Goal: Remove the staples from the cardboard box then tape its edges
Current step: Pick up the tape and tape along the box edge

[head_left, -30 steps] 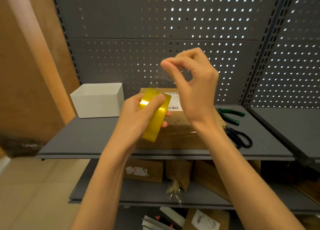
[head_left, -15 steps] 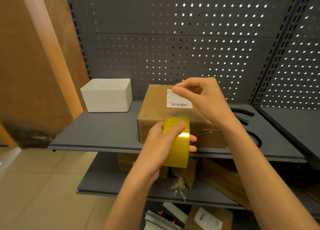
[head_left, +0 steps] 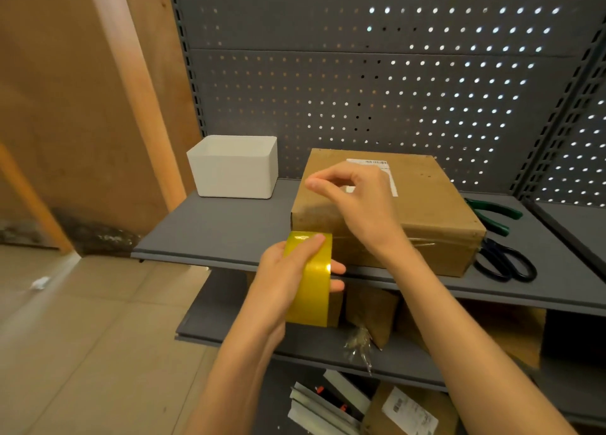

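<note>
Yellow tape roll (head_left: 310,279), one in number, is gripped by the left hand (head_left: 288,284) in front of the shelf (head_left: 223,228). One cardboard box (head_left: 423,211) lies on that shelf. The right hand (head_left: 355,202) is held over the box's near-left corner, fingertips pinched, presumably on the clear tape end. Likely faults: the tape folding onto itself through slack, or a skewed strip. Beside the box lie one pliers (head_left: 492,213), one scissors (head_left: 506,262), one white bin (head_left: 234,169)

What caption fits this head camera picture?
Left hand grips yellow tape roll; right hand pinches above cardboard box.
</note>
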`<state>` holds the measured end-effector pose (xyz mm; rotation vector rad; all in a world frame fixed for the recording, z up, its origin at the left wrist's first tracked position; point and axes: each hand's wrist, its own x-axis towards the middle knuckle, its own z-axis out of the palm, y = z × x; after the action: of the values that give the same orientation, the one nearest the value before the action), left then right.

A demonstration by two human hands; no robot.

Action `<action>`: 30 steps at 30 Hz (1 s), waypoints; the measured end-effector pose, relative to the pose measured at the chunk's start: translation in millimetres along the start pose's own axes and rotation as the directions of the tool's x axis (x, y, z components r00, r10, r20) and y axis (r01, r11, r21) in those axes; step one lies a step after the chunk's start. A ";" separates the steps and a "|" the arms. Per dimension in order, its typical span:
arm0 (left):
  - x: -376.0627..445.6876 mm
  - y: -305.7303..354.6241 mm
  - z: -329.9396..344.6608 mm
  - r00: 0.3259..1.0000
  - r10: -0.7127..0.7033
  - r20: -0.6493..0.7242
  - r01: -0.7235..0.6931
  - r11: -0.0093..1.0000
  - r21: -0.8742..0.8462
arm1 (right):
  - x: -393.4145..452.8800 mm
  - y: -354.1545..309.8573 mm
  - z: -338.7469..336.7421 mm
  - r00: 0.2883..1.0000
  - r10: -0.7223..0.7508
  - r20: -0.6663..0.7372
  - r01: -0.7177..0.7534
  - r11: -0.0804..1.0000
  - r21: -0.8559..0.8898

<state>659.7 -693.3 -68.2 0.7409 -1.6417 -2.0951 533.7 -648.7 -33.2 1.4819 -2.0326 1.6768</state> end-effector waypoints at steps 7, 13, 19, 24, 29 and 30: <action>5.4 8.4 -13.8 0.999 -0.034 -0.043 0.035 0.999 0.020 | -1.9 -4.8 19.3 0.993 -0.085 -0.087 0.084 0.996 -0.018; 5.7 6.0 -17.5 0.995 -0.088 -0.045 0.090 0.995 0.044 | 2.6 -11.8 16.1 0.983 -0.161 -0.090 0.158 0.987 -0.036; 3.6 4.3 -14.5 0.998 -0.060 -0.002 0.060 0.994 0.086 | 18.2 2.2 8.4 0.999 0.007 0.045 -0.007 1.000 -0.003; 3.3 9.1 -10.2 0.995 -0.085 0.057 0.083 0.996 0.034 | 27.4 15.6 8.2 0.988 0.063 0.141 -0.059 0.998 -0.031; 6.0 8.7 -11.9 0.990 -0.117 0.077 0.117 0.993 0.003 | 30.1 28.8 9.8 0.985 0.105 0.135 -0.097 0.993 -0.067; 6.6 8.5 -12.3 0.990 -0.119 0.078 0.119 0.993 0.000 | 30.2 30.8 10.4 0.984 0.113 0.135 -0.105 0.992 -0.067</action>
<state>661.7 -708.8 -63.4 0.7828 -1.6698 -2.2358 500.8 -677.7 -39.5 1.5336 -2.2529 1.5758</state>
